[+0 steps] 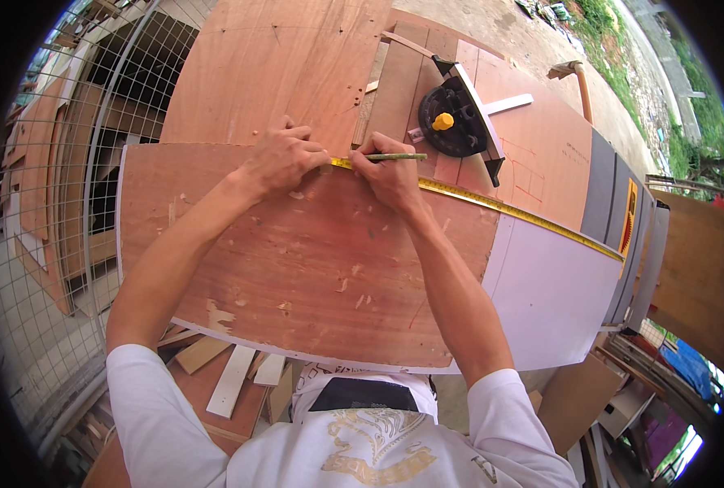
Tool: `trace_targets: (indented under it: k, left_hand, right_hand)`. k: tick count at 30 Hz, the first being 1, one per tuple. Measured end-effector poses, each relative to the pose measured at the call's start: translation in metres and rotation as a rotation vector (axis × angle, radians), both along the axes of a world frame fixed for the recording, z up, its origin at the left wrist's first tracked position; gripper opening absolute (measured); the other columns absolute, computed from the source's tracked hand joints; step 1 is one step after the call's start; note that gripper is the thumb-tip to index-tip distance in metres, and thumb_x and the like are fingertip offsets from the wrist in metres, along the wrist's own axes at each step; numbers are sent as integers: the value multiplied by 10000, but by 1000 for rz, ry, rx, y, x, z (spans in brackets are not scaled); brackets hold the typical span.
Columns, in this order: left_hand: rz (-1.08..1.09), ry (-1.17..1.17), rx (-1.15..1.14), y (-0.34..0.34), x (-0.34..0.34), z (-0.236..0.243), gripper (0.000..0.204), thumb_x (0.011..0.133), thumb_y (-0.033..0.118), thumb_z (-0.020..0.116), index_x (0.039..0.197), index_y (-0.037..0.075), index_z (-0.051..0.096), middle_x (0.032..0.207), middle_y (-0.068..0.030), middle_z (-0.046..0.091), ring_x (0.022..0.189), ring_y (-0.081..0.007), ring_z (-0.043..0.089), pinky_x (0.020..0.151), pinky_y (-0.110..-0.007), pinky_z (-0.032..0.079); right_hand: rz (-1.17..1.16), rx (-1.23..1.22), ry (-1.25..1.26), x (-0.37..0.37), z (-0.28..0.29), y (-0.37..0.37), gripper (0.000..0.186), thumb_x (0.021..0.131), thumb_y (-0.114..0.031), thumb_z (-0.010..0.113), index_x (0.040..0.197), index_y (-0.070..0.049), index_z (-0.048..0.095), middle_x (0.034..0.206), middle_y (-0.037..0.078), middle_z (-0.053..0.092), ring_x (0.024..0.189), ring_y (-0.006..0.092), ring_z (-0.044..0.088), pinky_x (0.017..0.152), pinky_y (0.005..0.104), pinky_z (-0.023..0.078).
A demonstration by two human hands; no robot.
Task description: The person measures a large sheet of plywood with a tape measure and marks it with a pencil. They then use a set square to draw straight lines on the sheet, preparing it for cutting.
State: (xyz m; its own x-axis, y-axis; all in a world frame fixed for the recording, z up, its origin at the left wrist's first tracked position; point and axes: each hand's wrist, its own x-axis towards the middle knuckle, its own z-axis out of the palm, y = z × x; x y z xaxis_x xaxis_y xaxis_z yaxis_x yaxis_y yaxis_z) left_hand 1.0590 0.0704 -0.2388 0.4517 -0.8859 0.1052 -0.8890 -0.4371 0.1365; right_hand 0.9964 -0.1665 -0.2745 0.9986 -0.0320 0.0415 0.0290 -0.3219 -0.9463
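A reddish-brown plywood board [321,268] with a pale edge lies flat before me. Along its far edge stretches a yellow tape measure blade [525,213], running right over a white panel [553,285]. My left hand [287,160] is closed at the blade's left end, its fingertips partly hidden. Just to the right, my right hand [388,175] grips a green pencil [401,156], which points rightward, nearly level. The fingers of that hand also press on the blade at the board's edge.
Beyond the board stands a black mitre gauge [451,122] with a yellow knob. Another plywood sheet [272,65] reaches away at the far left. Wire mesh fencing [102,163] borders the left side. Wood offcuts [232,381] lie below the near edge. A saw table's grey surface [602,183] shows at right.
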Motion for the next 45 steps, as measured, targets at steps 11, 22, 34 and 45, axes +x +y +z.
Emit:
trace_targets:
  k: [11, 22, 34, 45]
  left_hand:
    - [4, -7, -13, 0, -3, 2, 206, 869, 154, 680, 1044, 180, 785, 960, 55, 769, 891, -201, 647, 876, -384, 490]
    - [-1, -123, -52, 0, -9, -5, 181, 893, 196, 646, 1011, 211, 782, 935, 69, 744, 949, -191, 662, 803, -382, 499]
    - [-72, -192, -45, 4, -11, -5, 343, 748, 224, 813, 1086, 217, 757, 1126, 95, 748, 966, -190, 631, 879, -369, 546]
    - [-77, -132, -39, 3, -11, -1, 206, 846, 224, 718, 1044, 188, 760, 1126, 53, 776, 974, -213, 658, 880, -383, 549]
  right_hand:
    - [-2, 17, -24, -1, -1, 0, 233, 855, -101, 806, 773, 34, 635, 611, 92, 603, 593, 57, 510, 519, 315, 437]
    - [-20, -21, -67, -3, 0, 0, 229, 862, -105, 810, 777, 34, 649, 630, 93, 643, 592, 63, 539, 524, 310, 451]
    - [-33, 64, -15, -6, -5, -1, 233, 861, -132, 820, 797, 28, 663, 634, 73, 639, 600, 68, 539, 523, 309, 444]
    - [-94, 109, -47, -7, -4, 4, 228, 865, -126, 815, 793, 25, 660, 634, 66, 646, 603, 62, 544, 520, 301, 442]
